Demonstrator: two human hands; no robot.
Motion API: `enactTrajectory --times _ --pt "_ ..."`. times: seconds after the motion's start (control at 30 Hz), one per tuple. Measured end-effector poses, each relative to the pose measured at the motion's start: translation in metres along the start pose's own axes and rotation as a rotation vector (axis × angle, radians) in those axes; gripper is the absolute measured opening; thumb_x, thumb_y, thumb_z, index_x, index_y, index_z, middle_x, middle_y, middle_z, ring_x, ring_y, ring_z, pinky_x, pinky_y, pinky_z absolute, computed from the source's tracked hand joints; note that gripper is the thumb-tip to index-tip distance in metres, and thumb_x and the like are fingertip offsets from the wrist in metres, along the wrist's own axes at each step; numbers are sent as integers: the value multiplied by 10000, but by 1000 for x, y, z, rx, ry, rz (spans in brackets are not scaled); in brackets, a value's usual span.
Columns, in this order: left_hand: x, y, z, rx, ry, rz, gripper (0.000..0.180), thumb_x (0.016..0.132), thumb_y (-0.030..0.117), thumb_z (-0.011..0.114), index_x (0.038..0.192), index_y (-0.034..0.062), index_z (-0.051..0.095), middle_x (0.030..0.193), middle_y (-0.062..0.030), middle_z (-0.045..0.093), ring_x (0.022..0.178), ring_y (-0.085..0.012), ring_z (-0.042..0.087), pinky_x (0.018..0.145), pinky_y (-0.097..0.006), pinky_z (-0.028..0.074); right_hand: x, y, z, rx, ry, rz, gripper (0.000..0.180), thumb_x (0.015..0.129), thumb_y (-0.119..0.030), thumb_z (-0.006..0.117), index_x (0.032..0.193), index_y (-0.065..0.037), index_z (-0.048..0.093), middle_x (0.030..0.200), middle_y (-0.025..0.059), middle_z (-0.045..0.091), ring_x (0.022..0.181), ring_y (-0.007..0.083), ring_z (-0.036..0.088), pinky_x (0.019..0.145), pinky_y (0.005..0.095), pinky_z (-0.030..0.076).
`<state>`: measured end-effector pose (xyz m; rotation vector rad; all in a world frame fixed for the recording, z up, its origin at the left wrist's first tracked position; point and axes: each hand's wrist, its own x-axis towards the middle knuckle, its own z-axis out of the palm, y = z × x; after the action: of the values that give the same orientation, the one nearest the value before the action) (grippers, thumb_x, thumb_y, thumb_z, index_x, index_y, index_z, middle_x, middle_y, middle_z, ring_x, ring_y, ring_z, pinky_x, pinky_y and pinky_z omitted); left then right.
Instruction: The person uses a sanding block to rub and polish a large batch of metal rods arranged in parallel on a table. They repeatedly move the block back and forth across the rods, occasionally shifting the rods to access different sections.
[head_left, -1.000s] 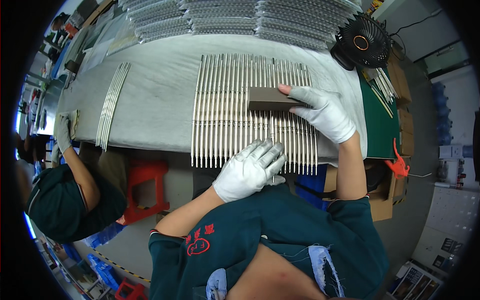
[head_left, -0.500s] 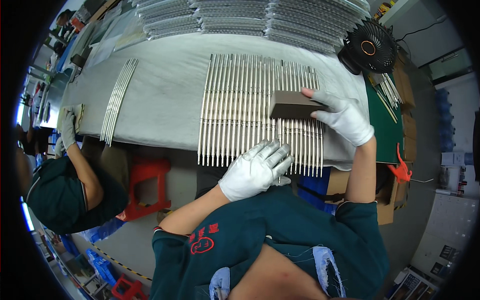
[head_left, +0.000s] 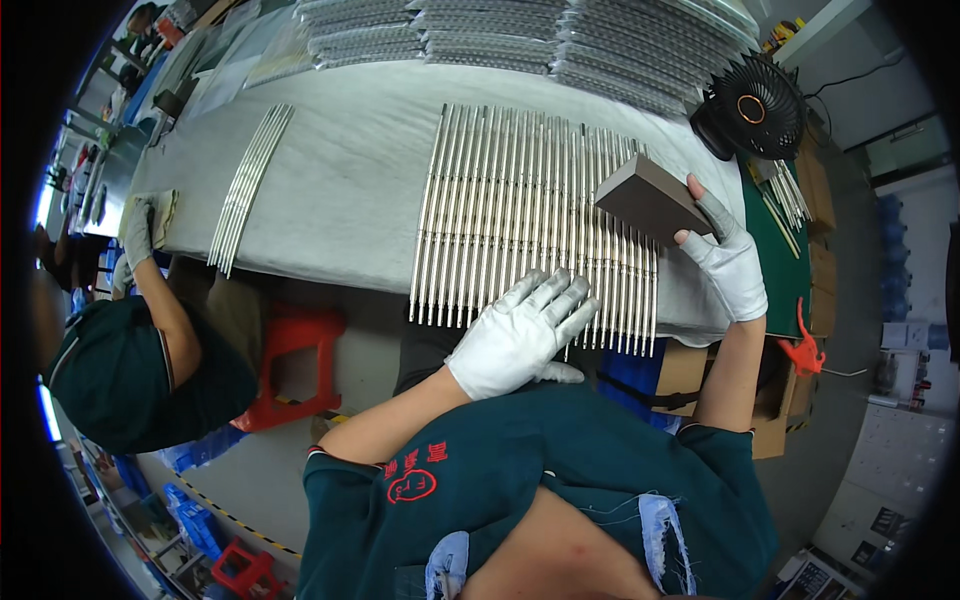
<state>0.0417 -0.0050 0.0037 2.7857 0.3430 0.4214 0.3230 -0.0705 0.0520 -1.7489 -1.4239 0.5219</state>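
A row of several long silvery metal rods (head_left: 520,210) lies side by side on the grey-covered table (head_left: 350,180). My left hand (head_left: 525,335), in a white glove, lies flat with spread fingers on the near ends of the rods. My right hand (head_left: 730,262), also gloved, grips a dark brown sanding block (head_left: 650,200) by its right end. The block is tilted and held just above the right side of the rod row.
A black desk fan (head_left: 752,108) stands at the table's right end. More rod bundles (head_left: 520,35) are stacked along the far edge, and a smaller rod bundle (head_left: 248,185) lies at left. A co-worker in a dark cap (head_left: 120,370) sits left, beside a red stool (head_left: 295,365).
My right hand has drawn the block to the right across the rods and lifted it at a tilt. My left hand stays on the near rod ends.
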Motion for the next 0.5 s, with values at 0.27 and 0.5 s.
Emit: enactTrajectory --times 0.27,0.5 --pt "-3 -4 -3 13 7 -5 709 850 540 636 1368 70 521 1340 -120 576 1278 -303 516 1106 -435 382 16 -4 45 198 -49 -23 593 871 -35 711 1430 -118 529 1397 72 590 1210 184 599 1033 304 454" --pt "-42 -79 -58 295 220 -521 644 838 464 709 1313 55 566 1316 -217 589 1269 -408 514 1080 -517 385 18 -11 46 1 -143 -1 602 847 -58 727 1412 -169 552 1314 106 644 1181 230 626 1021 310 467"
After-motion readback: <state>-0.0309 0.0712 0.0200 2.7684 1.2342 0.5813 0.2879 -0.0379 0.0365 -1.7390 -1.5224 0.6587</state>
